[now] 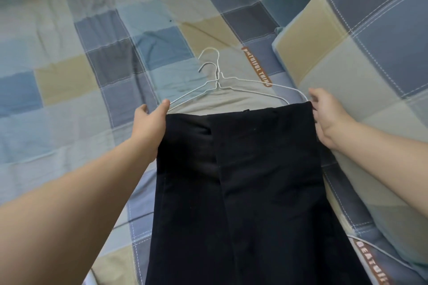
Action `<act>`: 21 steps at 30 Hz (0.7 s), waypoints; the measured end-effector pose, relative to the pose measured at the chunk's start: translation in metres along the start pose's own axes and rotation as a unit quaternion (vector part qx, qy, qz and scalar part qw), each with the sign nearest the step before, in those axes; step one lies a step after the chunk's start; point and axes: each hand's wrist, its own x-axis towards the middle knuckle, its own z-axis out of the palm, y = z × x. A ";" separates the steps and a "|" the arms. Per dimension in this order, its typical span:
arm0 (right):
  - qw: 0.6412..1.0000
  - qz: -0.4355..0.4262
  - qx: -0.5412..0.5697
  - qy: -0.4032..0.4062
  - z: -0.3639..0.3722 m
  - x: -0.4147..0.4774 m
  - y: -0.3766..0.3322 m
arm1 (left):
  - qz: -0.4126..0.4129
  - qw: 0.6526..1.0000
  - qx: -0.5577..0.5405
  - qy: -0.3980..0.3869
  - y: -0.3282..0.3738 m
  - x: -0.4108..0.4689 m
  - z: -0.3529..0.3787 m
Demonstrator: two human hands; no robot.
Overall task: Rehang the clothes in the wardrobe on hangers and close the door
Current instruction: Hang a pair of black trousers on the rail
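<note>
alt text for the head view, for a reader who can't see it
The left hand and right hand grip the top corners of a black garment spread on a checked bedsheet. Two white wire hangers lie just beyond its top edge.

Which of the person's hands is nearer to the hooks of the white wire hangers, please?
Left. The left hand grips a corner of the dark garment just below-left of the hooks; the right hand holds the opposite corner, farther off to their right.
</note>
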 end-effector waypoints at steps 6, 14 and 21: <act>0.996 -0.027 0.082 0.015 -0.026 -0.059 -0.026 | 0.025 0.999 -0.036 0.005 0.032 -0.035 -0.024; 0.989 -0.039 0.140 0.020 -0.070 -0.179 -0.055 | 0.021 0.994 -0.111 0.011 0.071 -0.125 -0.070; 0.977 -0.044 0.199 0.057 -0.099 -0.334 -0.070 | -0.008 0.988 -0.152 -0.039 0.108 -0.233 -0.151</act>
